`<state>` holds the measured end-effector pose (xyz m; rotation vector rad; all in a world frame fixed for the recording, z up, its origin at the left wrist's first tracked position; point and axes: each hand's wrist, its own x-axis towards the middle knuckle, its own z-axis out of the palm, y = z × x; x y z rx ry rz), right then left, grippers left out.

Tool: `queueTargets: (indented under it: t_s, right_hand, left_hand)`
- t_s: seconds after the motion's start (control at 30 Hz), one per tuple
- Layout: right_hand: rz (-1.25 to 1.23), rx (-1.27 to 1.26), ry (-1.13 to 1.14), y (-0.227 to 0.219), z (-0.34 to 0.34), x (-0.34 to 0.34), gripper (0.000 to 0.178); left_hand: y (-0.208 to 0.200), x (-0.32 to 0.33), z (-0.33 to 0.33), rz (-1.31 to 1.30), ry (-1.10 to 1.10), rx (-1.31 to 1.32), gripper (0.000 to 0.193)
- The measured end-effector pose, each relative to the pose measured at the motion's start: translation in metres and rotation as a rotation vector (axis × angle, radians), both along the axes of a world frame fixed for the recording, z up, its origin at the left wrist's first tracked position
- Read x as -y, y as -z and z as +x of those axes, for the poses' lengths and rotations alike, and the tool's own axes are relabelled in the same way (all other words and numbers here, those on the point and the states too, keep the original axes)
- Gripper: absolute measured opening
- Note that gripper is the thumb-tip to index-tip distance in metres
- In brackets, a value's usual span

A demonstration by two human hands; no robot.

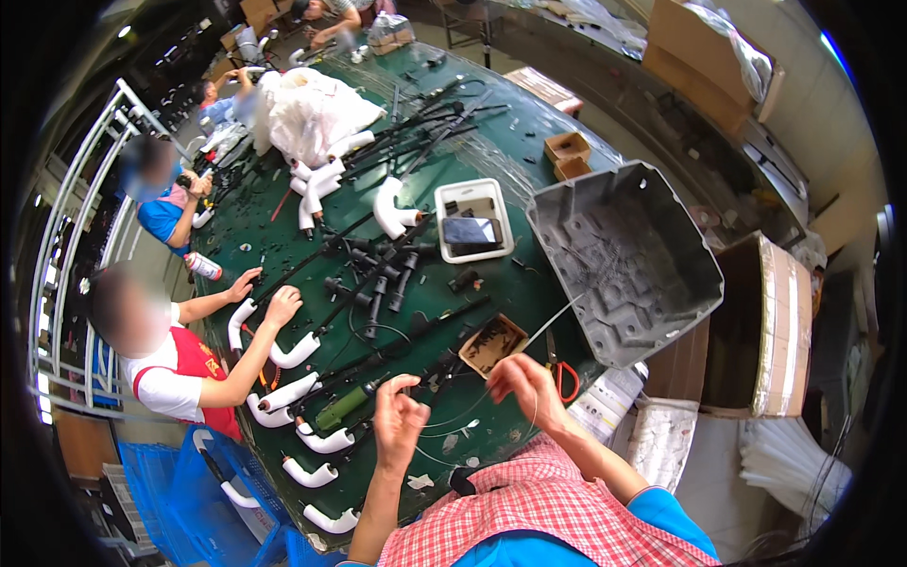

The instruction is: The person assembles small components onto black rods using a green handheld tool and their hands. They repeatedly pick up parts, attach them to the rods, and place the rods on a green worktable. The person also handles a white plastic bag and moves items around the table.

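My right hand is closed in a pinch on a thin, pale wire. One straight stretch of it rises toward the grey plastic bin, while thinner loops hang between my hands. My left hand is raised over the table's near edge, fingers curled together; the wire passes close to it, and its grip on the strand is partly hidden. Just beyond my right hand lies a small cardboard box of small dark parts. Red-handled scissors rest beside that hand, and a green cylindrical tool lies left of my left hand.
White curved handles on black rods line the left edge of the green table. Dark tubular parts lie mid-table near a white tray with a phone. A co-worker in a red apron reaches in from the left.
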<state>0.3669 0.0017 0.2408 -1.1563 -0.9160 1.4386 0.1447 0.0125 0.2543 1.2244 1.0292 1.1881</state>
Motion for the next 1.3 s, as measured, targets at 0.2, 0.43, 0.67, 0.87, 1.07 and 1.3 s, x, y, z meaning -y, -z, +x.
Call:
queueTargets:
  t_s: [0.2,0.43,0.67,0.87,1.07,1.3]
  right_hand:
    - [-0.015,-0.343,-0.299,-0.022,0.002,0.041,0.026]
    - [-0.133,-0.478,-0.075,0.014,0.006,0.131,0.020]
    - [-0.160,0.023,0.177,0.039,0.044,0.244,0.016]
    - [-0.249,0.325,0.284,0.163,0.145,0.402,0.064]
    - [-1.134,0.232,1.719,0.413,0.253,0.665,0.079]
    - [-0.282,-1.019,1.868,0.462,0.242,0.656,0.071]
  left_hand:
    - [0.019,0.044,0.036,-0.385,0.673,0.185,0.048]
    - [0.043,0.106,0.037,-0.783,0.810,0.212,0.022]
    - [0.052,0.160,0.084,-1.018,1.163,-0.072,0.023]
    - [0.078,0.187,0.117,-1.045,0.455,0.093,0.026]
    - [0.138,0.211,0.135,-1.422,0.313,0.140,0.023]
    - [0.134,0.303,0.269,-1.259,0.569,-0.262,0.014]
